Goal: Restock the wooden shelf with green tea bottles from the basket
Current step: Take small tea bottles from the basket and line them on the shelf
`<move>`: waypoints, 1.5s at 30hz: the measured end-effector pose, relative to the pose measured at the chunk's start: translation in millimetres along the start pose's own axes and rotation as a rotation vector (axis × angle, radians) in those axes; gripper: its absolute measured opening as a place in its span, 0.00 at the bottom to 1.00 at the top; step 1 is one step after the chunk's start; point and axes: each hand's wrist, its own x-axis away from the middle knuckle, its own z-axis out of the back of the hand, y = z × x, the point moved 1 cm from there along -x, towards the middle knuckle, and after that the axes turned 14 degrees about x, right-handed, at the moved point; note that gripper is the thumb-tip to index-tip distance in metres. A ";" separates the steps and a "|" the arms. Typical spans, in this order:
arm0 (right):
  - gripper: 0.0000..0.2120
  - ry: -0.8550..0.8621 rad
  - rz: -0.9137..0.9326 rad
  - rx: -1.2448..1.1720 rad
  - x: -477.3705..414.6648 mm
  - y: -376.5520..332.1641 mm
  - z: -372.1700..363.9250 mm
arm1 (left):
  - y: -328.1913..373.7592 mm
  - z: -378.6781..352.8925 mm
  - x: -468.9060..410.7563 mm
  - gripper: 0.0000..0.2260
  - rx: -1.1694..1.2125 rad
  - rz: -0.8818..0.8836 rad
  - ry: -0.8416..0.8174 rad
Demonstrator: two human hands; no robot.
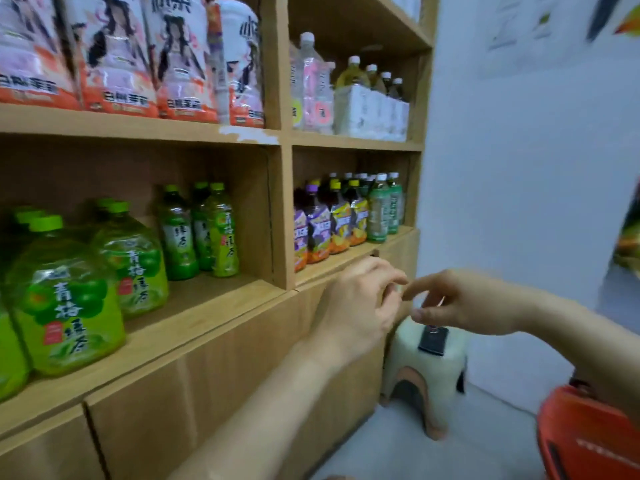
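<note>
Green tea bottles stand on the wooden shelf (207,317): large ones (65,303) at the left and slim ones (197,233) further back. An orange basket (588,434) shows at the lower right corner; its contents are not visible. My left hand (360,306) and my right hand (460,303) hover together in front of the shelf's right end, fingertips nearly touching, fingers loosely bent. Neither hand holds a bottle. The frame is blurred, so I cannot tell whether something tiny sits between the fingertips.
Purple, yellow and green drink bottles (346,216) fill the right compartment. Pink-labelled bottles (131,57) line the upper shelf. A pale stool (426,372) with a black object on top stands on the floor by the white wall (519,168).
</note>
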 end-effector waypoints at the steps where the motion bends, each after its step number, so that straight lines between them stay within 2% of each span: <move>1: 0.16 0.029 -0.036 -0.051 12.0 16.2 -8.9 | 3.9 -18.4 -1.1 0.12 0.033 0.021 -0.025; 6: 0.07 0.106 -0.206 -0.218 86.6 99.6 -58.4 | 22.4 -121.4 1.4 0.11 0.097 0.150 -0.204; 10: 0.07 0.137 -0.404 -0.192 142.7 175.4 -100.6 | 28.9 -197.6 6.3 0.14 0.116 0.188 -0.376; 13: 0.09 0.076 -0.525 -0.092 175.7 217.0 -133.0 | 26.2 -245.1 8.0 0.13 0.139 0.200 -0.460; 22: 0.12 -0.184 -0.798 -0.127 222.4 307.2 -210.3 | 0.2 -419.1 30.0 0.09 0.280 0.233 -0.828; 27: 0.18 -0.392 -0.860 -0.212 242.3 345.8 -252.7 | -26.0 -511.4 61.3 0.13 0.217 0.232 -1.147; 31: 0.22 -0.420 -0.898 -0.289 249.0 377.8 -291.5 | -52.1 -579.4 82.8 0.26 0.106 0.214 -1.377; 34: 0.21 -0.290 -0.932 -0.348 236.1 397.2 -324.2 | -65.8 -612.5 107.4 0.39 -0.136 0.049 -1.793; 36: 0.19 -0.239 -0.943 -0.427 226.2 400.9 -348.1 | -77.8 -623.9 135.0 0.43 -0.332 -0.003 -2.097; 38: 0.16 -0.194 -0.947 -0.525 220.0 399.7 -371.6 | -94.3 -629.4 161.6 0.38 -0.486 0.021 -2.248; 40: 0.14 -0.176 -0.937 -0.602 216.3 398.6 -388.1 | -114.6 -636.2 184.8 0.33 -0.567 -0.024 -2.299; 42: 0.14 -0.168 -0.923 -0.688 214.9 399.2 -393.8 | -116.1 -632.6 187.2 0.26 -0.587 -0.093 -2.287; 44: 0.17 -0.140 -0.937 -0.776 216.6 402.7 -396.7 | -110.0 -632.2 173.4 0.19 -0.533 -0.055 -2.238; 45: 0.19 -0.163 -0.937 -0.787 217.2 403.7 -397.8 | -105.2 -633.3 162.6 0.20 -0.454 -0.004 -2.209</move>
